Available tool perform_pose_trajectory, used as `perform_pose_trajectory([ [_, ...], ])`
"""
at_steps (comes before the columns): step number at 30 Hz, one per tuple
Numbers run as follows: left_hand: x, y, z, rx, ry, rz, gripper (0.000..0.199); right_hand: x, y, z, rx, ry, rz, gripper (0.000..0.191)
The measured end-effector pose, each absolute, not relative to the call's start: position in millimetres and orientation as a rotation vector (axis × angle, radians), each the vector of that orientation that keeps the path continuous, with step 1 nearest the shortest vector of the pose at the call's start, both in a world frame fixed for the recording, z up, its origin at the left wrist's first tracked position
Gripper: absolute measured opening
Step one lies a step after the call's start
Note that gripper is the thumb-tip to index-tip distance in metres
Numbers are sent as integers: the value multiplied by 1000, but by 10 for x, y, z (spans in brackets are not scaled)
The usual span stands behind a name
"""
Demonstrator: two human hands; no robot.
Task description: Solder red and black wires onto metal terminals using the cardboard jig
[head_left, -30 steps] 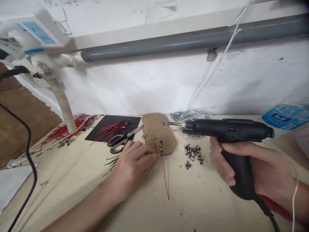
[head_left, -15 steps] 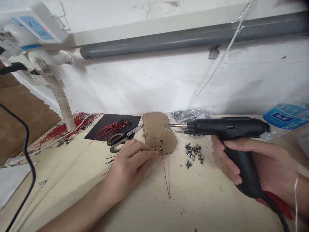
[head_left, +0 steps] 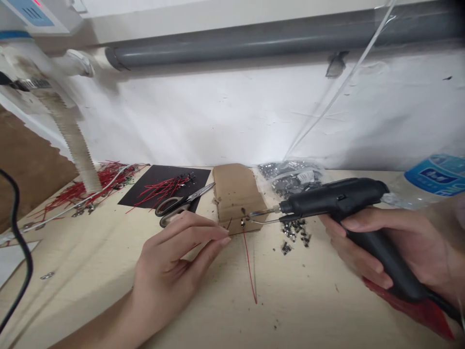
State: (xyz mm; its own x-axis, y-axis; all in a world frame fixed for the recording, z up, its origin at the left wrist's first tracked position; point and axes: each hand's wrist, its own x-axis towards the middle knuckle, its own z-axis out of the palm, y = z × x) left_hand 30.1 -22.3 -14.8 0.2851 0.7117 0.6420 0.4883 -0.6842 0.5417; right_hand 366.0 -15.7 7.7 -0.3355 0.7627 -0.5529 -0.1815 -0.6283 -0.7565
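Observation:
My left hand (head_left: 178, 261) pinches a short black wire (head_left: 229, 224) between thumb and forefinger at the near edge of a cardboard piece (head_left: 238, 186). Just right of those fingertips, a small black-and-silver component (head_left: 243, 223) sits on the cardboard, and a red wire (head_left: 249, 264) runs from it toward me. My right hand (head_left: 392, 247) is wrapped around the grip of a black soldering gun (head_left: 337, 198). Its metal tip points left and is close to the component; whether they touch I cannot tell.
Scissors (head_left: 183, 203) lie partly on a black sheet (head_left: 136, 194) with red wires. More red wires (head_left: 87, 189) pile up at the left. Loose components (head_left: 296, 231) and a plastic bag of parts (head_left: 290, 177) are on the right, beyond them a blue-labelled bottle (head_left: 436, 174).
The soldering gun's tip has come down over the cardboard toward the component. My left hand has drawn back slightly to the left, and the black wire tilts more. The camera view has shifted a little.

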Motion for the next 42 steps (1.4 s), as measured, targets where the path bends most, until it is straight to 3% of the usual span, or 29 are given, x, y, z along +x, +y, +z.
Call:
perform_pose_trajectory([
  [42, 270, -229, -180, 2214, 967, 1243, 23, 3770, -70, -19, -1328, -890, 2086, 26],
])
